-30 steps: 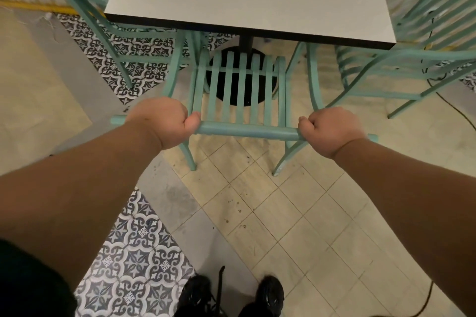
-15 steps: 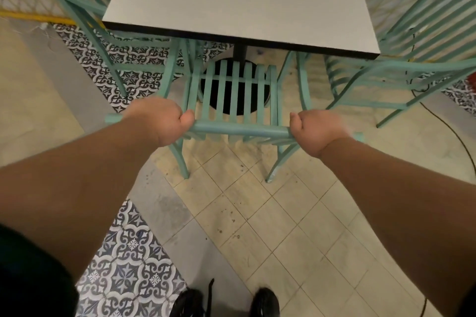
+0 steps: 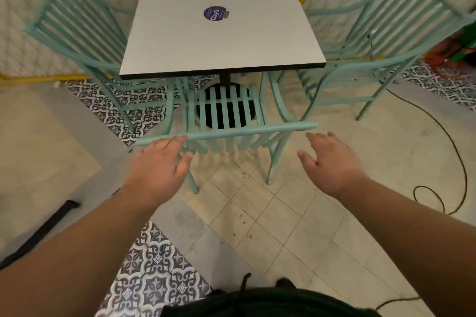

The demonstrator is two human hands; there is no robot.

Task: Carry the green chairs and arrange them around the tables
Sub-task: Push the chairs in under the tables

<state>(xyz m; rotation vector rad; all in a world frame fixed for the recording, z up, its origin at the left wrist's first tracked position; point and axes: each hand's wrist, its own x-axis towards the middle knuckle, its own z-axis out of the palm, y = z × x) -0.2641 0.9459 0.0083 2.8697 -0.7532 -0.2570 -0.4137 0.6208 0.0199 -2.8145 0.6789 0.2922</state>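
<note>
A green slatted chair (image 3: 226, 131) stands on the floor at the near side of the square white table (image 3: 221, 41), its seat tucked partly under the tabletop. My left hand (image 3: 162, 165) hovers with fingers spread just below the left end of the chair's top rail, fingertips close to it. My right hand (image 3: 332, 159) is spread too, apart from the rail's right end and holding nothing. Two more green chairs flank the table, the left chair (image 3: 85, 33) and the right chair (image 3: 381, 31).
A yellow-framed lattice fence (image 3: 25, 20) runs behind the table. A black cable (image 3: 443, 141) snakes over the floor at right. A black bar (image 3: 43, 229) lies on the floor at left. My shoes and dark clothing show at the bottom edge.
Both hands have let go of the chair's top rail and drawn back with fingers spread. The view has tilted up, showing the whole table and both side chairs.
</note>
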